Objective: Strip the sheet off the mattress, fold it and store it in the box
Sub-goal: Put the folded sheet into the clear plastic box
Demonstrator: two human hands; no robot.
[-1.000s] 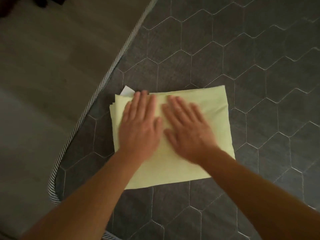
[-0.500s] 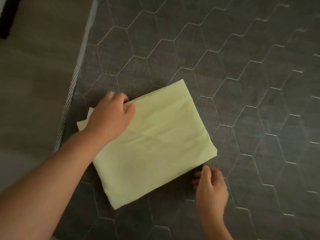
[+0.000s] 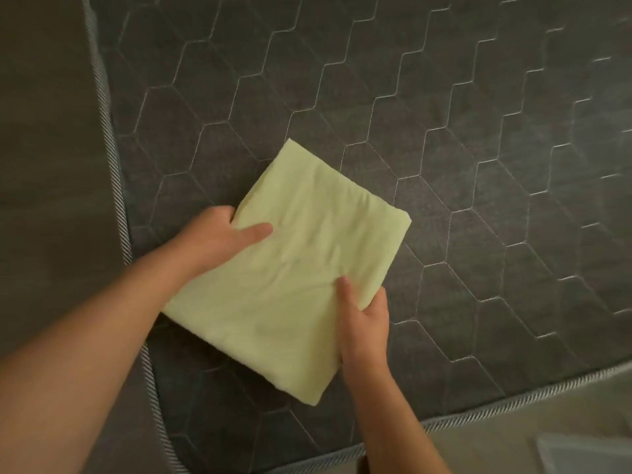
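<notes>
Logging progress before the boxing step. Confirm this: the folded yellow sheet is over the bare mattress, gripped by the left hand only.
One detail is wrong. The head view shows both hands gripping it: the left hand holds the left edge of the sheet, and the right hand grips its right edge, thumb on top. The rest stands: it is folded, yellow and over the bare mattress.

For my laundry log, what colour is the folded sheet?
The folded sheet is plain pale yellow-green; head view.
</notes>
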